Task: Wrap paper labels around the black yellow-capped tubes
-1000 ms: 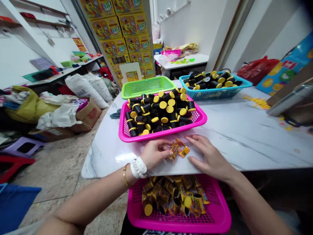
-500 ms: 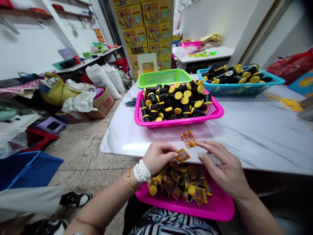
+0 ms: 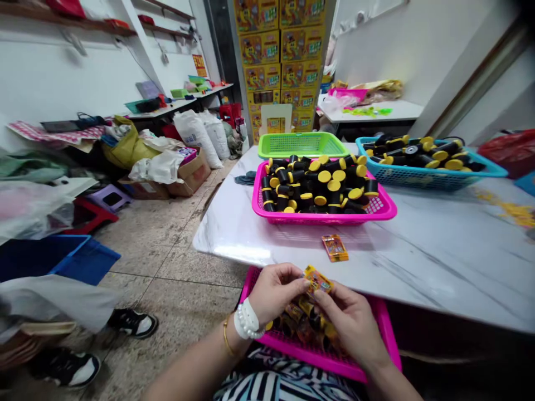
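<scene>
Between my hands is a small printed orange-yellow wrapper [image 3: 318, 281]. My left hand [image 3: 280, 289] pinches its left side, and my right hand [image 3: 349, 317] grips its right edge with thumb and fingers. Below them a pink basket [image 3: 387, 328] rests on my lap, holding several wrapped yellow-and-orange pieces [image 3: 301, 323], partly hidden by my hands. A small stack of similar wrappers [image 3: 335, 248] lies on the table just beyond my fingers. Behind it stands a second pink basket [image 3: 309, 219], heaped with black cylinders with yellow caps [image 3: 317, 184].
On the white marbled table [image 3: 418, 262], a green basket [image 3: 303, 146] and a blue basket [image 3: 443, 172] of black cylinders stand farther back. Yellow bits [image 3: 507, 207] lie at right. Yellow cartons [image 3: 280, 67] are stacked behind. Another person's shoes [image 3: 134, 323] show at lower left.
My right hand has left the wrapper stack on the table and come to the wrapper in my left hand; both hands now hold it. The view has shifted left.
</scene>
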Demonstrator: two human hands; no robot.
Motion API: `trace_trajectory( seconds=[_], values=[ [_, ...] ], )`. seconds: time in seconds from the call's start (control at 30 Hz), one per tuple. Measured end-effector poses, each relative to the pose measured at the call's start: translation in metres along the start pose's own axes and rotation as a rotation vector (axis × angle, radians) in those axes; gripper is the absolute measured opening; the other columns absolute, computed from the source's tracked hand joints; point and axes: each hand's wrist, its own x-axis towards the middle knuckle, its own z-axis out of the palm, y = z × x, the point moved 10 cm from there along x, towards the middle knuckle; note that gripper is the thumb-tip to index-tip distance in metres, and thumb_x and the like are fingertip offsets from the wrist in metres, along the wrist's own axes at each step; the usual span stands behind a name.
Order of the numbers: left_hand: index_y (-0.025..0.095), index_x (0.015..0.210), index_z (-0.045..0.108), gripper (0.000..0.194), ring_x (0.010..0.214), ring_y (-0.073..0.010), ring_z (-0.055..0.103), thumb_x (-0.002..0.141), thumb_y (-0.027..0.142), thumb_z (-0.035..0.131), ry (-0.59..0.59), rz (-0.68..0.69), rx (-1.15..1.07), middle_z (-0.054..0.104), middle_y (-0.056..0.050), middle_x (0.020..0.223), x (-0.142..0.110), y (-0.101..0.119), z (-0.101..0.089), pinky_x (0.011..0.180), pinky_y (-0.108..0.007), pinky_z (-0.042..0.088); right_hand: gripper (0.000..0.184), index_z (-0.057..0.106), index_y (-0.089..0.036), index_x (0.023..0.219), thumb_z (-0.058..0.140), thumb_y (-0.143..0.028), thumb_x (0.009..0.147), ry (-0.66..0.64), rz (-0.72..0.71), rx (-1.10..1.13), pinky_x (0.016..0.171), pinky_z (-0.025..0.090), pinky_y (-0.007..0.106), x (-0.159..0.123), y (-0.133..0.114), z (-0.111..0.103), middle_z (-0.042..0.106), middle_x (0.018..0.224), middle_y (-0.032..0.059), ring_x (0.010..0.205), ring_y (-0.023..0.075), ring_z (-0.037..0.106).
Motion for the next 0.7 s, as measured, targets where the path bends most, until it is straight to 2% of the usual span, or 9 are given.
trace_trajectory(
  seconds=[0.1, 0.2, 0.27, 0.33, 0.4, 0.47, 0.53, 0.7],
  values=[
    [0.011, 0.071, 0.069, 0.033, 0.058, -0.0113, 0.057, 0.067, 0.041, 0.083, -0.04, -0.038, 0.114, 0.067, -0.003, 0.066, -0.002, 0.0, -0.004, 0.06, -0.024, 0.045, 0.03, 0.071, -0.019, 0.101, 0.067, -0.046, 0.09, -0.126, -0.018, -0.018, 0.077, 0.055, 0.028, 0.005, -0.016, 0.006, 0.073, 0.093, 0.0059, 0.086, 0.0205, 0.067],
    [0.011, 0.072, 0.071, 0.026, 0.059, -0.0126, 0.058, 0.071, 0.036, 0.079, -0.088, -0.017, 0.205, 0.068, -0.005, 0.067, -0.001, 0.01, -0.003, 0.059, -0.024, 0.046, 0.027, 0.07, -0.019, 0.087, 0.064, -0.045, 0.092, -0.202, -0.102, -0.18, 0.069, 0.051, 0.026, 0.013, -0.034, 0.009, 0.069, 0.08, 0.0031, 0.074, 0.0172, 0.062],
    [0.012, 0.078, 0.073, 0.023, 0.062, -0.0128, 0.059, 0.073, 0.034, 0.078, 0.002, 0.069, 0.189, 0.069, -0.004, 0.07, -0.001, 0.025, -0.009, 0.061, -0.024, 0.046, 0.032, 0.065, -0.019, 0.075, 0.063, -0.045, 0.092, -0.137, -0.172, -0.269, 0.06, 0.045, 0.025, 0.019, -0.043, 0.006, 0.061, 0.067, 0.0001, 0.063, 0.0142, 0.054],
    [0.014, 0.086, 0.072, 0.024, 0.061, -0.0109, 0.056, 0.077, 0.035, 0.077, 0.19, 0.195, 0.118, 0.065, -0.001, 0.068, -0.008, 0.043, -0.022, 0.06, -0.021, 0.045, 0.036, 0.06, -0.019, 0.069, 0.063, -0.047, 0.092, 0.027, -0.217, -0.259, 0.055, 0.04, 0.024, 0.024, -0.048, -0.005, 0.053, 0.06, -0.0021, 0.057, 0.0121, 0.047],
    [0.015, 0.088, 0.07, 0.028, 0.054, -0.0087, 0.049, 0.083, 0.042, 0.073, 0.354, 0.287, 0.033, 0.057, 0.003, 0.06, -0.02, 0.052, -0.033, 0.054, -0.019, 0.04, 0.04, 0.058, -0.019, 0.067, 0.062, -0.05, 0.092, 0.176, -0.226, -0.188, 0.051, 0.037, 0.023, 0.025, -0.049, -0.015, 0.048, 0.057, -0.0035, 0.053, 0.0109, 0.042],
    [0.015, 0.083, 0.068, 0.035, 0.047, -0.0079, 0.043, 0.088, 0.049, 0.067, 0.381, 0.307, -0.013, 0.05, 0.005, 0.053, -0.027, 0.051, -0.031, 0.048, -0.019, 0.035, 0.043, 0.058, -0.019, 0.065, 0.061, -0.053, 0.091, 0.248, -0.22, -0.14, 0.048, 0.035, 0.022, 0.025, -0.048, -0.017, 0.044, 0.054, -0.0045, 0.05, 0.0102, 0.039],
    [0.014, 0.08, 0.068, 0.036, 0.046, -0.0082, 0.043, 0.089, 0.049, 0.065, 0.342, 0.318, 0.002, 0.05, 0.004, 0.052, -0.03, 0.049, -0.021, 0.046, -0.02, 0.034, 0.043, 0.06, -0.019, 0.066, 0.062, -0.054, 0.09, 0.26, -0.229, -0.126, 0.045, 0.034, 0.022, 0.024, -0.051, -0.015, 0.043, 0.052, -0.0046, 0.048, 0.0099, 0.038],
    [0.014, 0.079, 0.076, 0.022, 0.062, -0.0133, 0.058, 0.089, 0.033, 0.069, 0.389, 0.498, 0.171, 0.065, -0.005, 0.067, -0.044, 0.063, -0.011, 0.06, -0.023, 0.046, 0.038, 0.067, -0.018, 0.069, 0.065, -0.05, 0.09, 0.288, -0.328, -0.175, 0.045, 0.037, 0.021, 0.016, -0.069, -0.014, 0.05, 0.053, -0.0034, 0.047, 0.0101, 0.044]
  ],
)
